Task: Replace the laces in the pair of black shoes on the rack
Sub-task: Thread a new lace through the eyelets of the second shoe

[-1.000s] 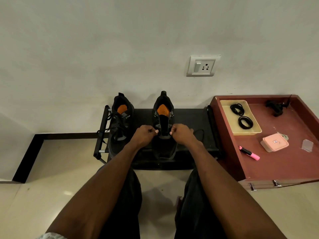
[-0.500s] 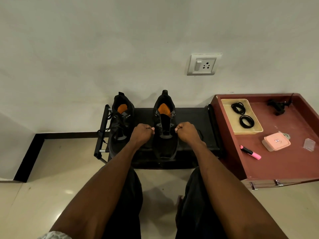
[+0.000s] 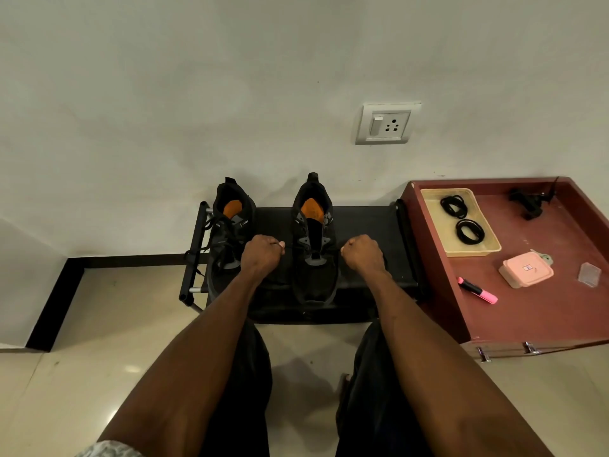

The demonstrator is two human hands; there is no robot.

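Two black shoes with orange insoles stand on a low black rack (image 3: pixel 362 222) against the wall. The left shoe (image 3: pixel 230 225) is laced with a black lace. The right shoe (image 3: pixel 314 258) has its tongue bare. My left hand (image 3: pixel 262 255) and my right hand (image 3: pixel 362 253) are fisted on either side of the right shoe, each pinching what seems to be an end of a thin black lace; the lace itself is hard to make out against the black rack.
A red-brown low table (image 3: pixel 543 311) stands to the right, holding a beige tray (image 3: pixel 474 250) with two coiled black laces (image 3: pixel 469 230), a pink highlighter (image 3: pixel 478 290), a pink box (image 3: pixel 525 270) and a black clip. A wall socket (image 3: pixel 387 123) is above. Beige tiled floor lies below.
Both hands have moved apart sideways from the middle of the right shoe, the left one leftward and the right one rightward, staying fisted.
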